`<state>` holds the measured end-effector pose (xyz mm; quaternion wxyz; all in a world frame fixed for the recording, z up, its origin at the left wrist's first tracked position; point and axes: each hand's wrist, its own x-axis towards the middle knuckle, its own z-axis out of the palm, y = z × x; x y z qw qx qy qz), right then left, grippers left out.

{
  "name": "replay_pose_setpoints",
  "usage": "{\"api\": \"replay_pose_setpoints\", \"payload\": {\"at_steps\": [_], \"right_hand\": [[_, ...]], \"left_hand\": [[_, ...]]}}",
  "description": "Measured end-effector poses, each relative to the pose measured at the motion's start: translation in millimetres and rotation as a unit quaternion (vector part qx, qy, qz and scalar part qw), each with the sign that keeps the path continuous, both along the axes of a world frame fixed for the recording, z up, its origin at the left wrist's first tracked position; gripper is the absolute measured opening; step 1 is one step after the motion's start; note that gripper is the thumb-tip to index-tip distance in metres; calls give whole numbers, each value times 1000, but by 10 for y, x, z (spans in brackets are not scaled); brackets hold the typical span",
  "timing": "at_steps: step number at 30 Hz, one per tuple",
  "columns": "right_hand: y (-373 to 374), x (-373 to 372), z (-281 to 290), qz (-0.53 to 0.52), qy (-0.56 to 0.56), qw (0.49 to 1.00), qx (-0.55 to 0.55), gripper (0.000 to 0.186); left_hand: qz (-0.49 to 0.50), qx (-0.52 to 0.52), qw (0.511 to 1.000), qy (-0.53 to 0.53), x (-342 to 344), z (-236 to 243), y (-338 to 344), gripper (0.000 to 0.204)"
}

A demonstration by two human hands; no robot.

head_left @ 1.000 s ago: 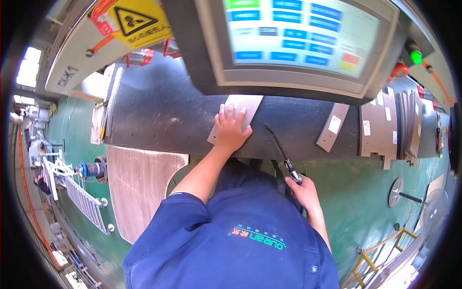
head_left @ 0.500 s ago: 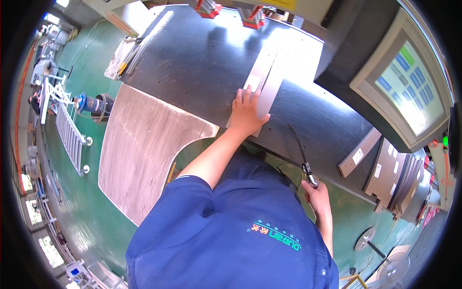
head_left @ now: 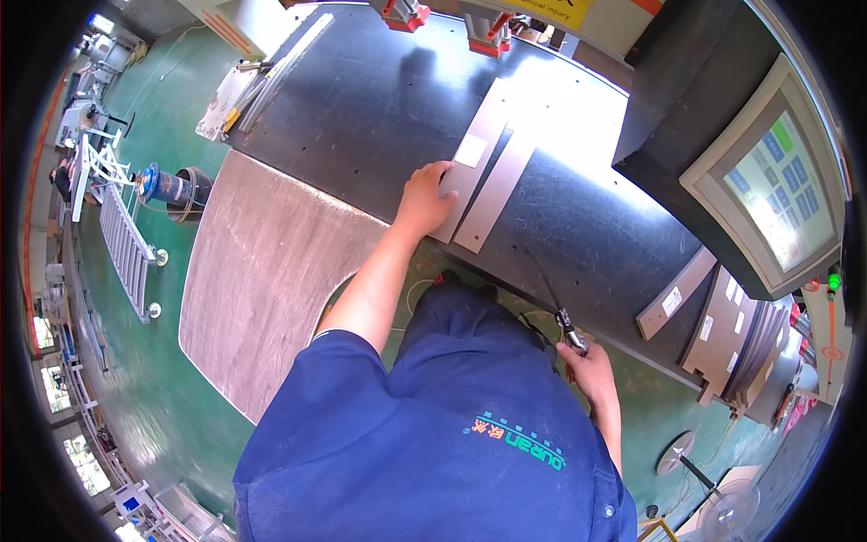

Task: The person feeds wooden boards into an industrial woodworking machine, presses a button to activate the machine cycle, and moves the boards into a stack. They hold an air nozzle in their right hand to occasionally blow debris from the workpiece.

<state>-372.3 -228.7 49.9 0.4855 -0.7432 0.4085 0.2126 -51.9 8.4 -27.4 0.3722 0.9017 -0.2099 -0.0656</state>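
My left hand (head_left: 429, 200) has its fingers curled on the left edge of a grey-beige strip (head_left: 462, 176) bearing a white label. A second, similar strip (head_left: 492, 194) lies just to its right, separated by a narrow dark gap. Both lie across the black bench top (head_left: 334, 117). My right hand (head_left: 587, 361), low at the right beside the bench's front edge, grips a metal hand tool (head_left: 570, 330) with a long, thin black nozzle angled up toward the bench.
A large wood-look panel (head_left: 253, 253) adjoins the bench at front left. A touchscreen console (head_left: 769, 176) overhangs the right side, above a lone strip (head_left: 679, 289) and stacked cut boards (head_left: 713, 334). Red-tipped fixtures (head_left: 488, 41) hang at the back. A white wheeled frame (head_left: 126, 253) stands left.
The view has swung, putting the screen at the right. My left hand has moved left from spread over both strips to curled on the left one, and the gap between them has widened.
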Motion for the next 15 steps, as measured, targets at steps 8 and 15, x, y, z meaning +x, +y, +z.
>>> {"api": "replay_pose_setpoints", "payload": {"at_steps": [8, 15], "right_hand": [[30, -41, 17, -5, 9, 1000, -10, 37], [119, 10, 13, 14, -24, 999, -18, 37]], "left_hand": [[18, -63, 992, 111, 213, 162, 27, 42], [13, -38, 993, 114, 248, 108, -57, 52]]}}
